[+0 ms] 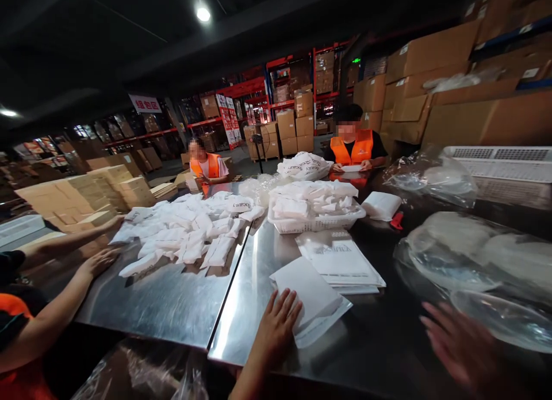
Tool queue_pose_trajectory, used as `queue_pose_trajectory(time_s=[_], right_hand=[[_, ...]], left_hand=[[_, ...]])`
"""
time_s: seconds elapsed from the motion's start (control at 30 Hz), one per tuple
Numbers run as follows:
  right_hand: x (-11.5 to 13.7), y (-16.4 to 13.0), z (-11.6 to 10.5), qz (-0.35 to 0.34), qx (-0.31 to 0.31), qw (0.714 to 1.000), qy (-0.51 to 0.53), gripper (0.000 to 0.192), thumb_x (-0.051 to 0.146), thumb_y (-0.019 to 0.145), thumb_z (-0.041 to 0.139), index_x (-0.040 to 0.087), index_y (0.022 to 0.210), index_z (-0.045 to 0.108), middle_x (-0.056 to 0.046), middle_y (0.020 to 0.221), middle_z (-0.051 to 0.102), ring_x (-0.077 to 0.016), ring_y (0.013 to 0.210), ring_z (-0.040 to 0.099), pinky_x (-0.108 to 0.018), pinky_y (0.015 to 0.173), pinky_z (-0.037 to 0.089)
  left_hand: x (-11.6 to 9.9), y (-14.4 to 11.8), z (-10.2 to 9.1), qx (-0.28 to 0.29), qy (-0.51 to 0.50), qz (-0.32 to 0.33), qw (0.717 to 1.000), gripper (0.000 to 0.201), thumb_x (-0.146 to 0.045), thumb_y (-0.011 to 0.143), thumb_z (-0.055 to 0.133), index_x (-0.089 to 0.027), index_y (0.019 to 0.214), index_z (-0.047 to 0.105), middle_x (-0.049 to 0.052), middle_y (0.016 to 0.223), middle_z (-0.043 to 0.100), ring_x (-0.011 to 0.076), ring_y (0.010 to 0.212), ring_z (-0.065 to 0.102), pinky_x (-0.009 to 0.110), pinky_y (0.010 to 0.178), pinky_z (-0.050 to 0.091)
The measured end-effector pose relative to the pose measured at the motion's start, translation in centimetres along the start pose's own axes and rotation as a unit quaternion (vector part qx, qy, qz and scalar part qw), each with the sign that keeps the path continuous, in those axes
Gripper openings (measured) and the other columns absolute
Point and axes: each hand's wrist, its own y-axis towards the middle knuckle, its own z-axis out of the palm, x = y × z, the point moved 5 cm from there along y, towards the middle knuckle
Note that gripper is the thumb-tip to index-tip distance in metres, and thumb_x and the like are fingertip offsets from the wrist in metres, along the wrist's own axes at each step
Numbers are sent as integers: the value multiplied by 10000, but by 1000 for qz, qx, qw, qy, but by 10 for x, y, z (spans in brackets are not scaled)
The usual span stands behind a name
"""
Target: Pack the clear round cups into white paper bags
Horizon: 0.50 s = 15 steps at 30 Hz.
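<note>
White bag [313, 293] on table [254, 285], near centre, overlapping printed bags [345, 262]. Left hand [278, 319] open, fingers spread on bag's left edge. Right hand [459, 345] blurred, open, near right, by clear plastic [509, 319]; contact unclear. Farther: white basket [317, 225] with packets [319, 199]. Left: white heap [185, 233], co-worker's hand [101, 262] beside. Far side: two people [360, 150], orange vests.

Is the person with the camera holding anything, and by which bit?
Nothing looks gripped: the left hand rests flat over the left edge of the nearest white packet, and the right hand, blurred, shows nothing in it.
</note>
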Motion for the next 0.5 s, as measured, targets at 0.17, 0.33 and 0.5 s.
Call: queue_pose_trajectory(time_s=[0.17, 0.33, 0.5], right_hand=[[-1, 58, 113, -229, 174, 956, 57, 453, 123, 937, 506, 242, 1374, 528, -84, 1336, 607, -240, 1305, 501, -458, 1045, 433], [35, 95, 160, -322, 248, 892, 198, 524, 39, 851, 445, 239, 1310, 597, -66, 1365, 583, -226, 1324, 480, -455, 1083, 419], [46, 86, 151, -205, 213, 912, 284, 359, 205, 961, 397, 275, 1132, 704, -63, 1041, 731, -181, 1071, 658, -341, 946, 502]], left_hand=[[6, 11, 8, 90, -72, -59, 992, 612, -40, 815, 499, -212, 1403, 507, 94, 1459, 513, 247, 1404, 409, 477, 1161, 338], [8, 21, 3, 83, -187, -80, 976, 346, -185, 937, 498, -279, 1232, 653, 42, 1347, 624, 244, 1344, 490, 469, 1174, 329], [13, 24, -33, 35, -369, -186, 910, 370, -391, 982, 417, -222, 1127, 712, 90, 1143, 732, 260, 1138, 641, 468, 1117, 383]])
